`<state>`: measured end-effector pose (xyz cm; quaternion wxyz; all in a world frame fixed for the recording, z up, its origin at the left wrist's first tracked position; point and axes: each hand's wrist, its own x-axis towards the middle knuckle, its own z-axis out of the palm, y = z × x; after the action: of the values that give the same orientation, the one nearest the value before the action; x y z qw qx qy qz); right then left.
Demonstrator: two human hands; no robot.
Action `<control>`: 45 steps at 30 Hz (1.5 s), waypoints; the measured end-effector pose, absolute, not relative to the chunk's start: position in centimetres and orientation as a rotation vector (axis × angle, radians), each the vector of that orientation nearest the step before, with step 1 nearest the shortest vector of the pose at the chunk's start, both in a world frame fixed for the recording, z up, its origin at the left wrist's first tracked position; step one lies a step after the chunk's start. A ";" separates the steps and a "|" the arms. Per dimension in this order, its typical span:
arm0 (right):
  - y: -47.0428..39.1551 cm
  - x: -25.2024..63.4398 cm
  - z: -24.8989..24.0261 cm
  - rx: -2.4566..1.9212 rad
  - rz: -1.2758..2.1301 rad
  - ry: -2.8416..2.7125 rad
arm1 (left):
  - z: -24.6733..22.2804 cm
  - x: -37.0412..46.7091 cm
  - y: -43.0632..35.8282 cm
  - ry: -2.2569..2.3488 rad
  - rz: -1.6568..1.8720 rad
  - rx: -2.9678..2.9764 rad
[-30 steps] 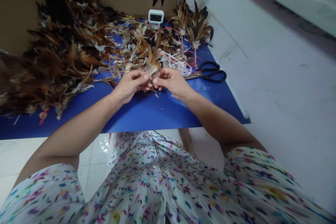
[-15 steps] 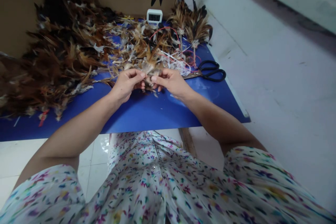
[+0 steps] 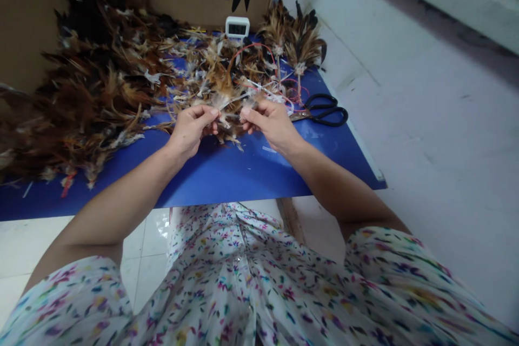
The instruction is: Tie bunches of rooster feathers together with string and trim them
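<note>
Brown feather [image 3: 223,84]: long axis and tip away from me, base pinched in left hand [image 3: 192,127]; right hand [image 3: 274,121] pinching fluff [image 3: 248,102].

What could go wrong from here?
1. Scissors lie right by the right hand; a sideways move might bump them or meet a blade.
2. The left hand pinches a light feather tuft; if it slips, it could get lost among similar loose feathers underneath.
3. White strands just beyond the right hand might snag its fingers.
</note>
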<state>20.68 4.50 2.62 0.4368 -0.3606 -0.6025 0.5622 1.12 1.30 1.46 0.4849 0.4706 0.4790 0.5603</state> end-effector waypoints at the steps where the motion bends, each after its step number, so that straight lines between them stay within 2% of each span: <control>1: 4.5 20.7 2.7 -0.891 1.389 -1.504 | 1.4 1.1 1.3 1.168 1.362 1.154; 15: 4.5 20.6 2.3 -0.881 1.257 -1.561 | 1.9 1.5 0.5 1.257 1.291 1.743; 45: 4.2 19.0 0.7 -0.742 1.196 -1.491 | 1.4 1.7 0.3 1.297 1.442 1.974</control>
<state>18.95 4.17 0.68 0.5191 -0.3096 -0.6215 0.4985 1.75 0.28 1.37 0.1860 0.7010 0.4604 0.5119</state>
